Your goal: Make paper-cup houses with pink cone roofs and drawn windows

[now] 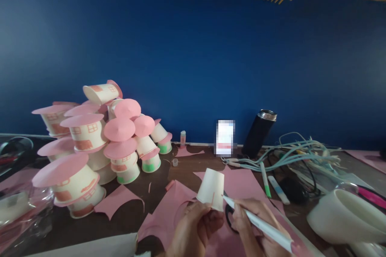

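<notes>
My left hand is closed around the rim of an upturned white paper cup, holding it up over the table. My right hand grips a white marker whose tip touches the cup's side, where a short pink line shows. Under both hands lie pink paper sheets with cut edges.
A heap of paper-cup houses with pink cone roofs fills the left. A black flask, a glue stick, two markers, tangled cables and a white bowl sit at the back and right. A blue wall stands behind.
</notes>
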The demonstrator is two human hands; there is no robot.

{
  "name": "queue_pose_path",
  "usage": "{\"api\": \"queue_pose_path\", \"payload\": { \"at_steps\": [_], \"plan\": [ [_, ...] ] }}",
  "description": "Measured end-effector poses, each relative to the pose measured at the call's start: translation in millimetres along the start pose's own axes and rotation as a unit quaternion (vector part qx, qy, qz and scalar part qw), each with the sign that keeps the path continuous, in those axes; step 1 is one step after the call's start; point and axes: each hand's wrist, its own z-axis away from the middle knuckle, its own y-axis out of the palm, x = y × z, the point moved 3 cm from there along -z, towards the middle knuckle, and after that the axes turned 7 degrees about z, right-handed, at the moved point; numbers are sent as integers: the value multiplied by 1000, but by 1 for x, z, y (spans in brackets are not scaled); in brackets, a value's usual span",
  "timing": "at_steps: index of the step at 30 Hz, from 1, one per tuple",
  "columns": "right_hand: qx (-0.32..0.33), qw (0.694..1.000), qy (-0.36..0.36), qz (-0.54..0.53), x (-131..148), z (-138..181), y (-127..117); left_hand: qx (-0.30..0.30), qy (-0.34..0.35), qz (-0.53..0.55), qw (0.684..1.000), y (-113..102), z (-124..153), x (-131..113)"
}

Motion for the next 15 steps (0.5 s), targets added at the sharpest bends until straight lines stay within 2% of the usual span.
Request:
{"api": "queue_pose_path", "payload": {
  "at_steps": [6,11,15],
  "plan": [
    [16,1000,2,20,-2,-2,0,4,8,-8,1000,0,0,2],
    [12,999,-17,24,-1,-3,1,16,6,-23,1000,-3,-5,6],
    [39,998,-40,41,-3,-3,0,27,9,-30,999,-4,-5,7]
  ]
}}
